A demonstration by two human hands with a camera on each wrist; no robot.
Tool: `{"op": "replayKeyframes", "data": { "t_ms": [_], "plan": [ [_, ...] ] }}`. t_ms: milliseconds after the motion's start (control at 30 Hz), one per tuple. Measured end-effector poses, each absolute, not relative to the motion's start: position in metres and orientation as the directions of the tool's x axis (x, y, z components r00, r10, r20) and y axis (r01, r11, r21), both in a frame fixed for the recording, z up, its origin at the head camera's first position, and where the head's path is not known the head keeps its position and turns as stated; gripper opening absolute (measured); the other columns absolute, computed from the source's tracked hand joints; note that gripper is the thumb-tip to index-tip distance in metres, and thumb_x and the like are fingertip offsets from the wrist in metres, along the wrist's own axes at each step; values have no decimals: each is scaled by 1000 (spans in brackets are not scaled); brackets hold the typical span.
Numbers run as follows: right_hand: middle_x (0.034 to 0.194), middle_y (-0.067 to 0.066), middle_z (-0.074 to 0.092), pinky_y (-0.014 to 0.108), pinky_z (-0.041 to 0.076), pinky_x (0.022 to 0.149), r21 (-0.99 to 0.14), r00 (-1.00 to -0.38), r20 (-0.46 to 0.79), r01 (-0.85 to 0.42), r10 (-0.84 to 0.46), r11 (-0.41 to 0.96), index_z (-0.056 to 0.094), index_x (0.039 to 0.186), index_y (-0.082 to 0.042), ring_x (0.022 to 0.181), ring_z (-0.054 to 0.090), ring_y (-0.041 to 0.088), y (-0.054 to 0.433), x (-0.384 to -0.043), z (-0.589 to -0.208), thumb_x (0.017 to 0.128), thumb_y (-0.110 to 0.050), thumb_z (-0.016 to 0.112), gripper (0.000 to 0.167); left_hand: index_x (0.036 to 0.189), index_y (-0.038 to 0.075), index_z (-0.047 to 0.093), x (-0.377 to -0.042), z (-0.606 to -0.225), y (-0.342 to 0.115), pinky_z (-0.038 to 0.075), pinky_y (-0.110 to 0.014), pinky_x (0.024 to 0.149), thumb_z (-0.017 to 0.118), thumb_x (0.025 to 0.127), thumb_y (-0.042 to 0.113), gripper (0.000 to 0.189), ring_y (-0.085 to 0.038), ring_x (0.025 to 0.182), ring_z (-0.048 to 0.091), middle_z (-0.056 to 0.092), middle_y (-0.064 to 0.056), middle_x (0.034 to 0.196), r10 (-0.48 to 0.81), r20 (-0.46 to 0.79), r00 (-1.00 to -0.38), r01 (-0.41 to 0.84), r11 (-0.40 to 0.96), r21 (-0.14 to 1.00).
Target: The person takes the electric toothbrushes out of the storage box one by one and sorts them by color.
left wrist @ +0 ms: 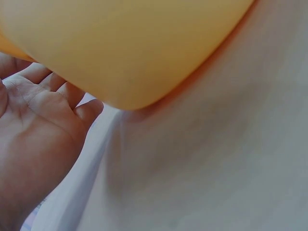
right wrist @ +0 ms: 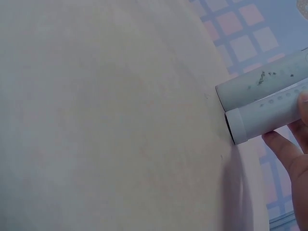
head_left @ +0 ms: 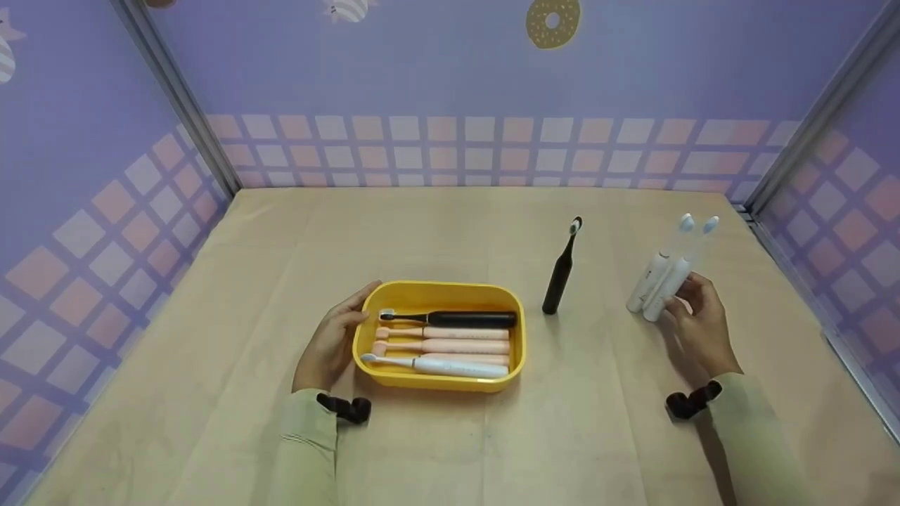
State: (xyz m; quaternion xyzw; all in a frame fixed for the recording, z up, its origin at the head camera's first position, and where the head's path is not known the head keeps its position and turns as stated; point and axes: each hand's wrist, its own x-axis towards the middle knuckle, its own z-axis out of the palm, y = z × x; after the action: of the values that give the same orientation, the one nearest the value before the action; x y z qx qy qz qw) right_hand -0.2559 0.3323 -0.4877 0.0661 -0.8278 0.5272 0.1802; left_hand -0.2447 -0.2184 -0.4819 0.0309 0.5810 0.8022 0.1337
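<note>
A yellow box point(head_left: 439, 384) holds several electric toothbrushes lying side by side: a black toothbrush point(head_left: 472, 320), pink toothbrushes point(head_left: 467, 346) and a white toothbrush point(head_left: 460, 367). My left hand point(head_left: 330, 348) grips the box's left end, thumb by the rim and fingers round the far corner. From below, the left wrist view has the same fingers against the yellow wall. At the right, my right hand point(head_left: 699, 327) pinches an upright white electric toothbrush point(head_left: 666, 289) by its handle. Close beside that handle stands a second white toothbrush point(head_left: 645, 282), leaning the same way.
Between the box and my right hand, a black electric toothbrush point(head_left: 559, 281) stands upright on the beige tabletop point(head_left: 422, 235). Purple panels with a pink and white check band point(head_left: 478, 151) enclose the back and both sides. Metal posts point(head_left: 176, 91) run up the corners.
</note>
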Motion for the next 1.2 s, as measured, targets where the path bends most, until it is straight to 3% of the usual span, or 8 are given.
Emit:
{"op": "replayKeyframes", "data": {
  "t_ms": [333,600,833,1200],
  "plan": [
    [129,6,50,6,40,96,-831,-945,315,-227,92,508,34,144,-6,113,48,-4,333,-256,-489,96,-2,52,51,150,18,36,-245,-482,-219,24,-31,119,41,96,4,56,-9,146,22,28,6,157,246,-114,-963,-184,-284,941],
    [131,5,50,4,40,96,-833,-949,309,-238,63,499,35,144,-5,115,46,-6,333,-254,-488,97,-7,51,50,151,18,35,-245,-480,-219,23,-31,119,39,98,4,55,-8,146,21,27,6,158,250,-126,-960,-198,-291,936],
    [134,13,49,5,40,97,-839,-955,288,-217,69,499,34,145,-3,114,45,-8,329,-249,-481,97,-5,51,51,152,15,32,-246,-481,-219,22,-31,119,37,97,3,56,-10,147,19,24,4,159,255,-126,-959,-203,-301,932],
    [129,-5,50,6,43,93,-871,-952,284,-208,112,445,34,148,-14,115,47,-5,336,-249,-490,94,-20,60,60,151,15,34,-247,-483,-219,26,-29,117,38,96,2,57,-10,146,23,27,4,158,248,-122,-961,-196,-299,934]
  ]
}}
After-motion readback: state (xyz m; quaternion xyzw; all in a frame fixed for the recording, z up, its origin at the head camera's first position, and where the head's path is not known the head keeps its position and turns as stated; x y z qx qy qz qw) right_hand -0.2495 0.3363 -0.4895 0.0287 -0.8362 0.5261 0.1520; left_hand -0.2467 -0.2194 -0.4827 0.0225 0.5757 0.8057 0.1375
